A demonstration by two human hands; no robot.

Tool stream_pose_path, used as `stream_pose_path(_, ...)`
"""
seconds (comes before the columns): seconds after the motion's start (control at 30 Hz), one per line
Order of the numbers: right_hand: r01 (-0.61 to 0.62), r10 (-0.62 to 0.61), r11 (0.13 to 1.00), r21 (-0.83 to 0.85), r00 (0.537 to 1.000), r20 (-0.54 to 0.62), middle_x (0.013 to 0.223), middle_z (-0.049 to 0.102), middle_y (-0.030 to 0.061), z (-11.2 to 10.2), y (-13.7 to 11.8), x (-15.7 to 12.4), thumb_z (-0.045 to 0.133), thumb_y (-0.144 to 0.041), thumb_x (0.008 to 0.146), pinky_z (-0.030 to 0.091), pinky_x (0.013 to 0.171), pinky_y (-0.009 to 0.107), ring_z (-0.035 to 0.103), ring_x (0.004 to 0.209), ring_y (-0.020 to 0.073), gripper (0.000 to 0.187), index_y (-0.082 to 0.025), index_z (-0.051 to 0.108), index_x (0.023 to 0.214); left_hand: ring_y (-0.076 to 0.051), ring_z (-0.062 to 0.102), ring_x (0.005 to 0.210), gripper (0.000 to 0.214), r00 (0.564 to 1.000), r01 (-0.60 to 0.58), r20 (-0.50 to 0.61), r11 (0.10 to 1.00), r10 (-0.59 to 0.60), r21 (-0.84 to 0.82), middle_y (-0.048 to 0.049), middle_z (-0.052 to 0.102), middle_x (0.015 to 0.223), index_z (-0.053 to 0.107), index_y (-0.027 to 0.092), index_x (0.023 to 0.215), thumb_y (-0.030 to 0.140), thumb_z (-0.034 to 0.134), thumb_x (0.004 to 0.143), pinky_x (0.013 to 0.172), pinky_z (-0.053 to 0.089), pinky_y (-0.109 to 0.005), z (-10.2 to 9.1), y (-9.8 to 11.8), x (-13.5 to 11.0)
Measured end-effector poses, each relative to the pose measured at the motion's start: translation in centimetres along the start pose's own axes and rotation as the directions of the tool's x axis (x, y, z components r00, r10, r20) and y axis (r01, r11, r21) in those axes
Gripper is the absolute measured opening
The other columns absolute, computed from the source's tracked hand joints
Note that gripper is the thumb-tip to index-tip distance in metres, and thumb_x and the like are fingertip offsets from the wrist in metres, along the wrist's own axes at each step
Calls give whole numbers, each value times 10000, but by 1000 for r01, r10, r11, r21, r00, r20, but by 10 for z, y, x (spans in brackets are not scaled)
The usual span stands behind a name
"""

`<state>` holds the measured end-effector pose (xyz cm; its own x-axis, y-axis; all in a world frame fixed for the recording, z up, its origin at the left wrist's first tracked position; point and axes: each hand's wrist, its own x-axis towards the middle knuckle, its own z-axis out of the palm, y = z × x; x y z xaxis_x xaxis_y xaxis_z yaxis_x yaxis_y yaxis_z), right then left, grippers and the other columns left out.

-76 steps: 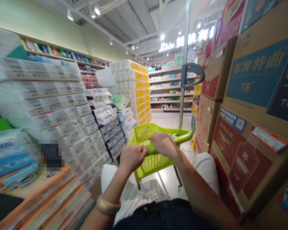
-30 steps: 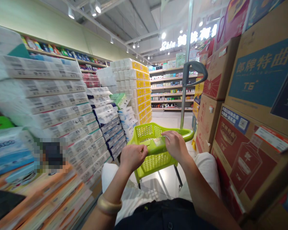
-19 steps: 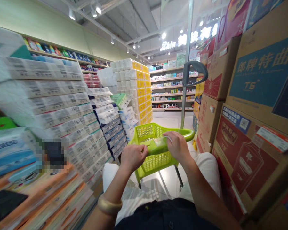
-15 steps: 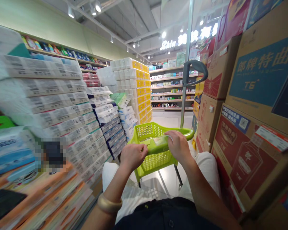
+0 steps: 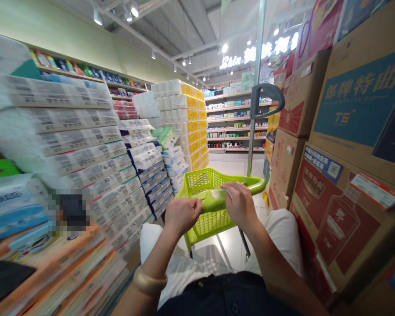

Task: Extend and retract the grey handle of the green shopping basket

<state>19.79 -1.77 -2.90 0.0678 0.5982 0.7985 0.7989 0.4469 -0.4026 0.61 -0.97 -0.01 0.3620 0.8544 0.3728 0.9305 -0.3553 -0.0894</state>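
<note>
Since half a second ago, the right hand (image 5: 239,202) has slid a little along the handle (image 5: 213,203) toward the left hand (image 5: 183,215), which has stayed in place. The left is closed in a fist round the handle; the right curls over it, but I cannot tell how tightly. A thin pale edge shows at its fingertips, too small to make out.

There is one green cart (image 5: 197,235), its handle under both hands. Its mesh basket opens just beyond them, the bottom mostly hidden. One bracelet (image 5: 149,281) sits on the left wrist. Right of the hands stand at least four cartons (image 5: 342,210). One post (image 5: 251,145) with one grey grip (image 5: 268,101) rises beyond the right hand. Wrapped packs (image 5: 79,120) are piled left of the left hand.
</note>
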Motion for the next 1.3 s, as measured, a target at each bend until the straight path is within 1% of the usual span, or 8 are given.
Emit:
stream_pose_path(0.17, 143, -155, 983, 112, 982, 105, 1049, 719, 23, 3, -13, -3, 480, -68, 836, 418, 1000, 374, 610, 1038, 199, 319, -236, 706, 986, -194, 624, 688, 518, 1000, -2, 11, 1000, 2, 2, -60, 711, 733, 701, 224, 747, 424, 267, 946, 578, 282, -287, 0, -2, 0)
stream_pose_path(0.33, -3, 4, 999, 37, 1000, -22, 1048, 712, 45, -1, 6, 0, 477, -69, 831, 428, 978, 394, 604, 1041, 220, 318, -228, 704, 986, -191, 619, 681, 526, 1000, 4, 26, 1000, -4, -15, -63, 706, 722, 699, 221, 743, 428, 258, 945, 586, 297, -279, -2, 0, -1)
stream_pose_path(0.4, -29, 30, 999, 13, 999, -44, 1047, 712, 51, 0, 6, 0, 479, -68, 829, 426, 975, 400, 601, 1043, 227, 315, -222, 705, 985, -191, 618, 682, 523, 1000, 7, 24, 1000, -6, -16, -63, 706, 721, 700, 223, 746, 427, 261, 944, 588, 301, -277, -2, 0, 0)
stream_pose_path(0.6, 119, -127, 989, 84, 988, 86, 1053, 713, 32, 5, -15, -5, 479, -73, 841, 415, 992, 376, 604, 1037, 198, 319, -241, 705, 992, -192, 629, 704, 523, 1000, 2, 13, 1000, -3, 14, -62, 715, 742, 699, 221, 748, 428, 261, 946, 580, 293, -282, -2, -1, -1)
stream_pose_path(0.67, 101, -107, 991, 87, 992, 71, 1055, 713, 32, 3, -11, -5, 480, -83, 846, 413, 998, 375, 604, 1038, 197, 311, -239, 704, 996, -190, 631, 700, 522, 1000, 1, 18, 1000, -2, 16, -57, 715, 737, 699, 223, 751, 430, 262, 946, 569, 283, -283, -3, -2, -1)
stream_pose_path(0.87, -50, 50, 999, 1, 997, -52, 1065, 707, 55, -2, 9, -2, 471, -74, 832, 408, 999, 406, 588, 1069, 225, 319, -210, 704, 1002, -186, 629, 692, 522, 1000, 9, 17, 1000, -9, -4, -55, 715, 735, 703, 222, 743, 417, 265, 949, 571, 297, -277, -3, 0, -1)
stream_pose_path(1.1, 105, -111, 991, 81, 992, 63, 1059, 710, 39, 5, -14, -7, 477, -86, 854, 407, 1011, 386, 597, 1059, 204, 316, -242, 703, 1011, -196, 636, 717, 512, 1000, 5, 27, 1000, -6, 9, -66, 721, 758, 714, 222, 768, 418, 278, 951, 604, 328, -274, -3, -2, -2)
stream_pose_path(1.3, -65, 65, 998, -11, 997, -40, 1090, 702, 52, -3, 11, -2, 465, -81, 846, 402, 999, 411, 586, 1080, 230, 313, -211, 700, 1005, -189, 631, 696, 530, 1000, 8, 24, 1000, -8, -9, -64, 717, 744, 706, 218, 751, 424, 262, 953, 584, 309, -273, -4, 0, -1)
